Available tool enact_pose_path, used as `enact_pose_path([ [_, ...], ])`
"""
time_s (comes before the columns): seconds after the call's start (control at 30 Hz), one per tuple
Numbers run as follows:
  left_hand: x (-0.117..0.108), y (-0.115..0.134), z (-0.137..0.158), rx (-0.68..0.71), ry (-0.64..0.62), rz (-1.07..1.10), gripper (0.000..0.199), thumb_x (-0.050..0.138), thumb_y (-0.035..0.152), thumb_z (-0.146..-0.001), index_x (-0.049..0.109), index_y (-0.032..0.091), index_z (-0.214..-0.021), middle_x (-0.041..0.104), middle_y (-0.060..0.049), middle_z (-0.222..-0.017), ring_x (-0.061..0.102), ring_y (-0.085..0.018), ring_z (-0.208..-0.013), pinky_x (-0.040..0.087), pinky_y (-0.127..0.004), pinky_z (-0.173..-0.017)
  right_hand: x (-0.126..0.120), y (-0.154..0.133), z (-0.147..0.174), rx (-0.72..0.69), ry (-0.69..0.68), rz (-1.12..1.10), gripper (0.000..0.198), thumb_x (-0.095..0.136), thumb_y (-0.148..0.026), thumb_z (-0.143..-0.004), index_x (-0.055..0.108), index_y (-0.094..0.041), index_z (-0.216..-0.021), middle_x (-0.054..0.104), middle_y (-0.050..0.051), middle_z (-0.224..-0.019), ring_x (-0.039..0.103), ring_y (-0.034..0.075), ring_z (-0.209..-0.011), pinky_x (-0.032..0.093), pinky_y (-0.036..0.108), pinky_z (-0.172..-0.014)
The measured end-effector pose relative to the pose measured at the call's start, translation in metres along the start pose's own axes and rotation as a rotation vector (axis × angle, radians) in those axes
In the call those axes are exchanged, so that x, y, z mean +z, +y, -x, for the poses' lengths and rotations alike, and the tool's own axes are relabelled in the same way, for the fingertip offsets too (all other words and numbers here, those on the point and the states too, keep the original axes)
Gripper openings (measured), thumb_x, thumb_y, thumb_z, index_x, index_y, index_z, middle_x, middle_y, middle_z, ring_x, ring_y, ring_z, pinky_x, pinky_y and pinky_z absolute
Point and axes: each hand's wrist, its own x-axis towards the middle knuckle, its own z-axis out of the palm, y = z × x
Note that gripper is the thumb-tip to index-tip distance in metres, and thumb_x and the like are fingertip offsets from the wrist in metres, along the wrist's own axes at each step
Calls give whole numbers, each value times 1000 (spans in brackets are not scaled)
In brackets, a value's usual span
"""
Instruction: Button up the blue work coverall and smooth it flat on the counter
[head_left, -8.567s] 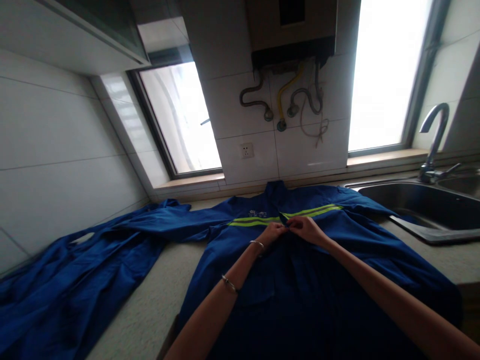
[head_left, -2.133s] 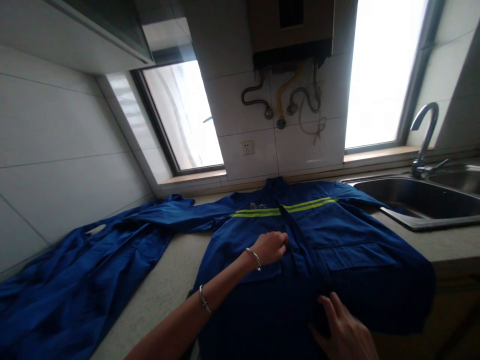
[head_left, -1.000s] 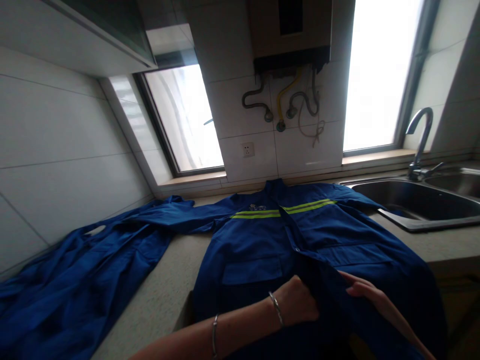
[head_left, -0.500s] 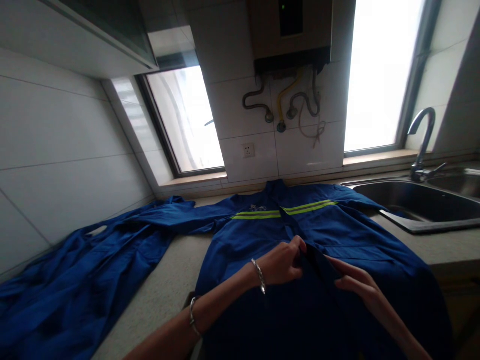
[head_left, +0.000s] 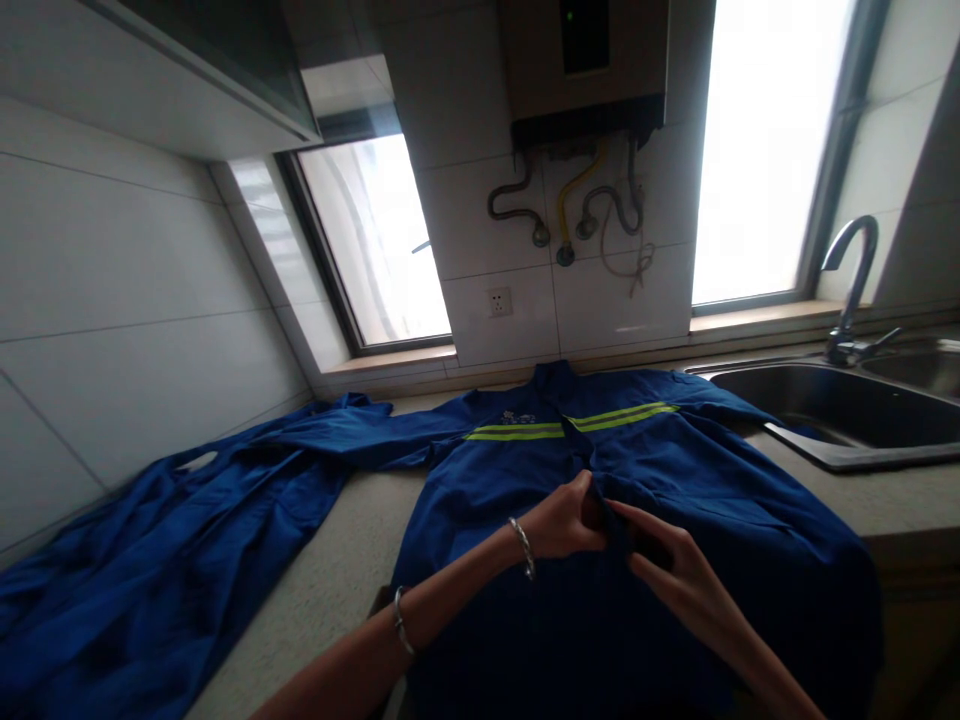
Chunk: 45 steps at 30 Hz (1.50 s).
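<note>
A blue work jacket with yellow-green reflective stripes across the chest lies spread over the counter, collar toward the wall. At its front opening my left hand is closed on one edge of the placket. Close beside it, my right hand pinches the facing front edge between thumb and fingers. Dark cloth bunches between the two hands, so the fastening there cannot be made out. Two silver bracelets circle my left forearm. One jacket sleeve stretches left onto a second blue garment, which lies crumpled.
The pale speckled counter shows between the garments. At the right is a metal sink with a chrome faucet; the jacket's other sleeve reaches its rim. A water heater with pipes hangs above, and a cabinet juts out upper left.
My right hand has moved left, bringing its jacket edge against the one in my left hand. The gap between the front edges has narrowed. My left hand has barely shifted.
</note>
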Motion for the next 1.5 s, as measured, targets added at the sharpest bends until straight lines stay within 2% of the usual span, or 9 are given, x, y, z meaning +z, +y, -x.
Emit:
enact_pose_path([
  [0.1, 2, -4, -4, 21, -41, 2, 51, 69, 13, -59, 38, 16, -100, 61, 0, -76, 58, -13, -64, 41, -21, -54, -4, 5, 5, -21, -30, 32, 52, 56, -21, -74, 53, -18, -126, 60, 7, -115, 55, 23, -101, 45, 33, -89],
  [0.3, 5, 2, -4, 75, 82, -191, 40, 60, 10, -64, 32, 19, -91, 54, 7, -63, 51, -8, -52, 34, -17, -47, -1, 3, 10, -46, -77, 98, 53, 52, -20, -77, 48, -16, -129, 62, 4, -95, 56, 18, -89, 45, 29, -81],
  [0.43, 5, 4, -1, 89, 3, -313, 37, 56, 7, -64, 33, 19, -91, 51, 7, -63, 48, -8, -51, 32, -17, -46, 2, 6, 10, -69, -71, 123, 50, 50, -24, -81, 47, -18, -130, 60, 3, -95, 55, 15, -83, 44, 26, -78],
  [0.53, 4, 2, 0, 102, -58, -329, 40, 56, 7, -64, 33, 20, -94, 50, 6, -65, 49, -9, -54, 32, -18, -48, 2, 11, 7, -49, -71, 113, 43, 42, -33, -87, 49, -18, -127, 58, 1, -82, 52, 12, -71, 43, 23, -66],
  [0.67, 1, 0, -1, 113, -150, -274, 42, 58, 9, -65, 32, 19, -97, 51, 6, -67, 49, -8, -57, 33, -18, -50, 5, 18, 0, 4, -40, 113, 42, 43, -41, -87, 55, -16, -118, 48, -3, -63, 42, 9, -55, 35, 20, -51],
  [0.9, -2, 3, 0, 73, -245, 64, 44, 63, 17, -71, 33, 18, -103, 50, 5, -73, 50, -7, -60, 36, -18, -54, 8, 22, -6, 18, 11, 160, 42, 53, -41, -82, 57, -17, -115, 46, -5, -59, 42, 9, -53, 34, 20, -50],
  [1.03, 1, -2, -1, 63, -199, 48, 49, 70, 22, -68, 34, 18, -101, 47, 7, -67, 47, -6, -55, 34, -17, -50, 6, 22, -8, 16, 9, 169, 41, 54, -41, -81, 59, -16, -113, 46, -5, -58, 41, 8, -52, 34, 19, -49],
  [1.27, 7, -9, -5, 91, -156, 151, 41, 64, 10, -68, 35, 18, -96, 46, 7, -69, 42, -4, -54, 31, -16, -50, -3, 16, -4, -37, -17, 227, 44, 50, -40, -84, 56, -16, -121, 52, -3, -60, 43, 8, -51, 35, 18, -47],
  [1.5, 5, -3, -2, 145, -164, -9, 41, 54, 4, -65, 33, 19, -97, 49, 5, -72, 46, -6, -56, 34, -17, -52, 2, 31, -4, -145, 124, 316, 43, 51, -40, -85, 58, -16, -120, 61, -1, -60, 52, 9, -49, 42, 17, -47],
])
